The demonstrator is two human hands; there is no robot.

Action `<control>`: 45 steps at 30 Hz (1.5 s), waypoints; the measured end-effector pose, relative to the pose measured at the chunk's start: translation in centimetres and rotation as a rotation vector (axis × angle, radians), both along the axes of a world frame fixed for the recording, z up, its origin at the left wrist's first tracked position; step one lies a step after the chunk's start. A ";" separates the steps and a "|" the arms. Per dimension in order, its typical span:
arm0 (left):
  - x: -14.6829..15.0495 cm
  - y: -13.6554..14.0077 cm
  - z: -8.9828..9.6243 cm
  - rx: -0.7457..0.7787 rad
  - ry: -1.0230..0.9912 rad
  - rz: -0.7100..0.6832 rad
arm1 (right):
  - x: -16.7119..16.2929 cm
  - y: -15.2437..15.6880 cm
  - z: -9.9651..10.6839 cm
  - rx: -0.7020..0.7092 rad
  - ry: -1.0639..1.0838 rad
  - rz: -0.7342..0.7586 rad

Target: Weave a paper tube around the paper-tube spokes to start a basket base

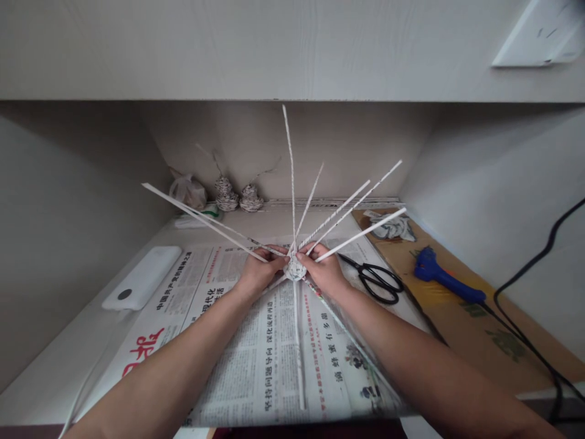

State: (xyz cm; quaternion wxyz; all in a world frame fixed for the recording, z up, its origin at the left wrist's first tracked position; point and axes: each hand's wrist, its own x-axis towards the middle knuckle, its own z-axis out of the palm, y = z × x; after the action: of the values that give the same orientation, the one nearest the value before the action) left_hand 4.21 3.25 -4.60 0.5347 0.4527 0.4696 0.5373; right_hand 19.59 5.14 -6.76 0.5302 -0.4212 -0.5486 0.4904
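A small round weave of rolled newspaper (296,268) is held between my two hands over the newspaper-covered table. Long thin paper sticks (289,164) fan out from it to the back and sides, and one paper strand (299,347) runs toward the table's front edge. My left hand (262,266) pinches the left side of the weave, thumb on top. My right hand (324,268) grips its right side, also with the thumb on top. Fingers under the weave are hidden. Black-handled scissors (379,281) lie just right of my right hand.
A blue glue gun (448,277) with a black cord rests on cardboard (484,341) at right. A white power bank (142,277) with a cable lies left. Two woven gourd shapes (226,194) and a plastic bag (188,191) stand at the back, beneath an overhanging panel (274,49).
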 end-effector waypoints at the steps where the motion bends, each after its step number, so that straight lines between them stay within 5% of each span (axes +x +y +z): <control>1: 0.0 0.0 0.0 -0.003 -0.002 0.000 | 0.0 0.0 0.0 0.012 0.006 0.006; 13: -0.1 0.1 -1.1 0.047 -0.005 0.015 | 0.2 0.1 -0.4 0.003 -0.043 0.034; 26: -0.2 -0.2 -0.1 0.006 -0.001 -0.018 | 0.2 -0.5 1.6 -0.195 0.130 0.121; 45: -0.2 -0.4 0.2 -0.145 -0.031 -0.031 | 0.4 -0.2 0.3 -0.007 -0.046 0.033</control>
State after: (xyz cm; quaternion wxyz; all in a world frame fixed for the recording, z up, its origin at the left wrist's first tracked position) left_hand 4.01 2.87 -4.37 0.5817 0.4114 0.4918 0.5005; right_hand 19.95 4.90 -6.46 0.5079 -0.4248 -0.5659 0.4913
